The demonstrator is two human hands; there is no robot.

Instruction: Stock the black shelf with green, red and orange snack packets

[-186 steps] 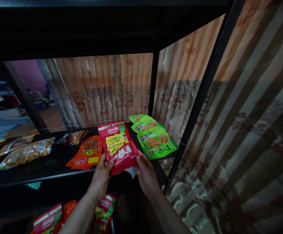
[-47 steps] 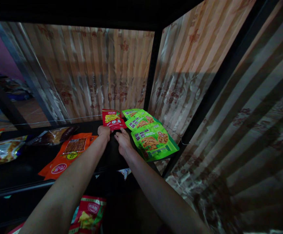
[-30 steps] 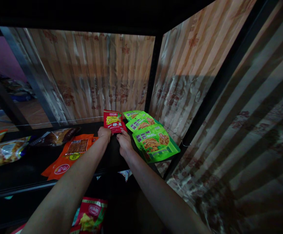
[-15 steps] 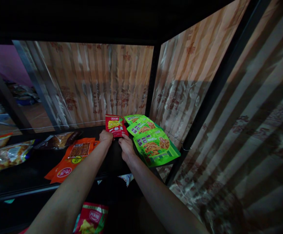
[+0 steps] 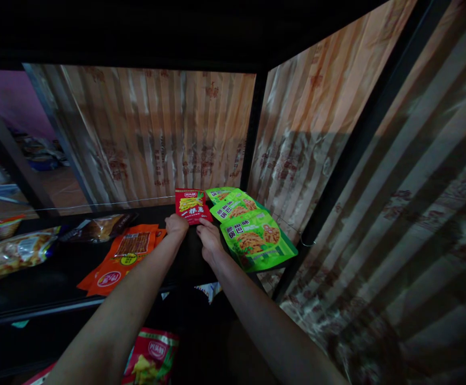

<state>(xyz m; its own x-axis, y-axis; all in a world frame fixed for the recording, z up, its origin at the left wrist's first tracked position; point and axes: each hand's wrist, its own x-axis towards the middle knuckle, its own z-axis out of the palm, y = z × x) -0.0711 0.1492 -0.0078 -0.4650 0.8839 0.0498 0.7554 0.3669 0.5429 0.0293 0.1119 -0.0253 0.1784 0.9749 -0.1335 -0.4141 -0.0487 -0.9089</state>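
Note:
A red snack bag (image 5: 192,207) with yellow and white print lies at the back of the black shelf (image 5: 195,262). My left hand (image 5: 176,225) is closed at the bag's lower left corner, its fingertips partly hidden from me. At the lower right corner my right hand (image 5: 209,235) pinches the edge, with a finger laid over the front. Right beside the red bag, several green snack pouches (image 5: 252,238) overlap in a row running toward me.
Orange snack packs (image 5: 126,256), a dark-ended clear pack (image 5: 98,229) and a clear snack bag (image 5: 16,254) lie to the left. Below, another red bag (image 5: 152,355) shows on a lower level. A black post (image 5: 252,133) and striped curtains (image 5: 152,128) enclose the corner.
The view has shifted slightly. More of the red bag's lower front shows between my hands, which stay at its two near corners.

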